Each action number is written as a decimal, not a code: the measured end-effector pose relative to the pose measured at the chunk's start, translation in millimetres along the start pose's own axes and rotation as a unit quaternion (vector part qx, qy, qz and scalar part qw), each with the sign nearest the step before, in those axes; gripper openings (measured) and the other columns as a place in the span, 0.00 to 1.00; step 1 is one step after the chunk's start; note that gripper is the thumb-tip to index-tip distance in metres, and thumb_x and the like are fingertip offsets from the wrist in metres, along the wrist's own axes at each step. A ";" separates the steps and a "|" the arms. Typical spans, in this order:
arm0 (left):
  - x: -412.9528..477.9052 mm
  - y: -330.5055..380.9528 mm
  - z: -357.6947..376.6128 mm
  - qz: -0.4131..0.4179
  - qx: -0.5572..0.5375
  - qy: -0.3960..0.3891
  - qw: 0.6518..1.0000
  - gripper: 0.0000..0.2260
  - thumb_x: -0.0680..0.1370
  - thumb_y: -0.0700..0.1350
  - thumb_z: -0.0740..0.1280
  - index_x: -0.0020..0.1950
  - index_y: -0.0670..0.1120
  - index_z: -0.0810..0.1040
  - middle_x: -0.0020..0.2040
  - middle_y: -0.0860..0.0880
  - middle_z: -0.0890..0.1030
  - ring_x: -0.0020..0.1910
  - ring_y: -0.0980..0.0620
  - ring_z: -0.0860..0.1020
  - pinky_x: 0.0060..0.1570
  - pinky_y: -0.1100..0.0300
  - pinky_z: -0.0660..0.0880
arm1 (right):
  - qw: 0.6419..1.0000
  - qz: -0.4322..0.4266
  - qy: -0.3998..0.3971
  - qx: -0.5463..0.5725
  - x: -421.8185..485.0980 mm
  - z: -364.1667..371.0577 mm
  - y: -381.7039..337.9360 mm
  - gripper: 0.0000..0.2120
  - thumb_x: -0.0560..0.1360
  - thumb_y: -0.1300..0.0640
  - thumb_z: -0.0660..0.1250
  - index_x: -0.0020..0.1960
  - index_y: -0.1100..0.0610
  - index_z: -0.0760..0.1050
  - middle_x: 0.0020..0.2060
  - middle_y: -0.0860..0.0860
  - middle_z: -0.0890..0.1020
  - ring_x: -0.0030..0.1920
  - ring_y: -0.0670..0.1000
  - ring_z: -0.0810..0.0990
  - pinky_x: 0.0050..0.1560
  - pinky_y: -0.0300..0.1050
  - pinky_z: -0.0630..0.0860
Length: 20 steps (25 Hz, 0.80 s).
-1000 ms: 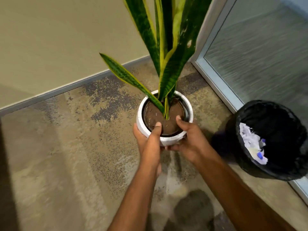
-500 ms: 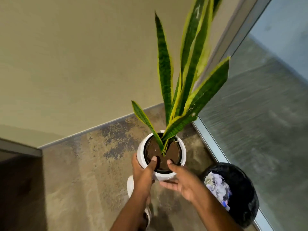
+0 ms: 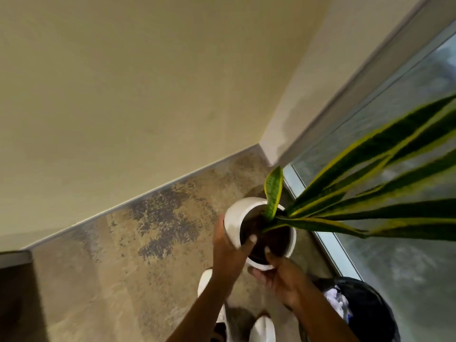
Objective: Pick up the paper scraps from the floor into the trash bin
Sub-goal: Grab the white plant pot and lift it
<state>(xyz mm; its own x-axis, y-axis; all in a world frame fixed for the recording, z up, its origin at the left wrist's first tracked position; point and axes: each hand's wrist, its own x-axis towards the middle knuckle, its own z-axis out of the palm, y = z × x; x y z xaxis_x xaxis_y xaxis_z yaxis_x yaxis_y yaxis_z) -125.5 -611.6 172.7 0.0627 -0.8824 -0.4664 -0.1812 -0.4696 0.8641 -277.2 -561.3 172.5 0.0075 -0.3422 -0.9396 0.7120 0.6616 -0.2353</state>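
The left hand (image 3: 229,245) and right hand (image 3: 278,275), both gripping the pot (image 3: 235,218) by its rim, have raised and tipped it rightward, while paper scraps (image 3: 336,301) already lie in the trash bin (image 3: 375,307) at lower right, so pickup looks finished.

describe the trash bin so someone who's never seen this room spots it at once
Start at the frosted glass panel on the right and follow its bottom frame toward the camera. Beside the person's right forearm sits a round trash bin lined with black plastic. Unlike the white ceramic plant pot nearby, it is dark and holds crumpled white paper scraps.
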 end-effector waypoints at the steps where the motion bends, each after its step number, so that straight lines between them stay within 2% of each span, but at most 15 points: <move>1: 18.5 3.5 8.9 0.003 -0.002 -0.011 1.000 0.40 0.69 0.56 0.82 0.77 0.55 0.70 0.70 0.58 0.77 0.70 0.58 0.76 0.68 0.54 0.75 | 1.000 -0.006 0.005 0.009 16.0 1.1 -11.9 0.15 0.85 0.62 0.65 0.69 0.67 0.78 0.59 0.64 0.87 0.48 0.62 0.90 0.43 0.58 0.89; 3: 52.4 10.4 21.7 0.017 0.002 -0.030 0.999 0.39 0.68 0.55 0.83 0.76 0.56 0.71 0.69 0.59 0.79 0.69 0.58 0.77 0.67 0.55 0.76 | 0.999 -0.019 -0.003 0.028 50.6 2.3 -31.7 0.16 0.85 0.62 0.65 0.71 0.66 0.77 0.62 0.63 0.86 0.53 0.62 0.90 0.50 0.60 0.88; 6: 112.7 7.1 44.2 0.001 -0.008 -0.062 0.998 0.35 0.71 0.54 0.82 0.75 0.59 0.72 0.67 0.59 0.81 0.66 0.57 0.80 0.66 0.48 0.79 | 0.999 -0.023 -0.016 0.030 113.4 10.6 -64.0 0.17 0.86 0.62 0.64 0.73 0.64 0.77 0.66 0.62 0.84 0.54 0.61 0.90 0.49 0.58 0.88; 10: 177.3 -17.2 68.7 -0.059 -0.049 -0.074 0.994 0.32 0.74 0.55 0.80 0.76 0.63 0.72 0.68 0.60 0.81 0.67 0.56 0.80 0.64 0.48 0.81 | 0.998 -0.043 -0.042 0.027 200.5 29.8 -100.5 0.15 0.88 0.60 0.61 0.72 0.63 0.76 0.62 0.62 0.86 0.55 0.61 0.89 0.52 0.58 0.88; 12: 203.0 -28.9 81.0 -0.106 -0.077 -0.071 0.989 0.33 0.75 0.53 0.79 0.78 0.61 0.70 0.70 0.57 0.80 0.68 0.53 0.80 0.62 0.50 0.82 | 0.998 -0.039 -0.040 0.017 244.9 37.9 -112.8 0.15 0.88 0.59 0.61 0.72 0.62 0.76 0.59 0.61 0.87 0.52 0.60 0.89 0.46 0.54 0.88; 14: 226.4 -38.5 90.2 -0.134 -0.077 -0.072 0.985 0.30 0.76 0.52 0.78 0.76 0.59 0.73 0.69 0.54 0.81 0.67 0.51 0.81 0.62 0.49 0.82 | 0.998 -0.053 -0.016 -0.008 282.9 42.3 -121.8 0.15 0.87 0.58 0.63 0.71 0.62 0.77 0.57 0.60 0.87 0.49 0.58 0.90 0.42 0.51 0.87; 17: 255.1 -51.2 101.0 -0.123 -0.072 -0.085 0.986 0.21 0.79 0.42 0.73 0.71 0.52 0.78 0.62 0.48 0.85 0.62 0.47 0.84 0.58 0.49 0.84 | 0.998 -0.065 0.015 -0.010 332.4 44.9 -133.2 0.18 0.87 0.60 0.64 0.75 0.63 0.73 0.53 0.57 0.89 0.49 0.57 0.91 0.42 0.52 0.87; 20: 279.7 -60.1 108.8 -0.163 -0.094 -0.089 0.978 0.23 0.76 0.37 0.72 0.71 0.47 0.78 0.60 0.41 0.86 0.59 0.40 0.85 0.52 0.47 0.84 | 0.997 -0.067 0.045 -0.020 360.4 49.7 -142.2 0.19 0.86 0.59 0.65 0.76 0.64 0.73 0.55 0.60 0.87 0.46 0.58 0.90 0.39 0.53 0.87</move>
<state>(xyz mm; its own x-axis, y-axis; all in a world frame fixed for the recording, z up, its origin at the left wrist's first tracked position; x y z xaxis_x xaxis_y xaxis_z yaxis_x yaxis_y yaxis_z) -203.8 -826.9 -30.2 -0.0884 -0.6729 -0.7345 0.0052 -0.7377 0.6752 -340.9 -811.9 -120.3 -0.1502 -0.3690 -0.9172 0.6735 0.6410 -0.3681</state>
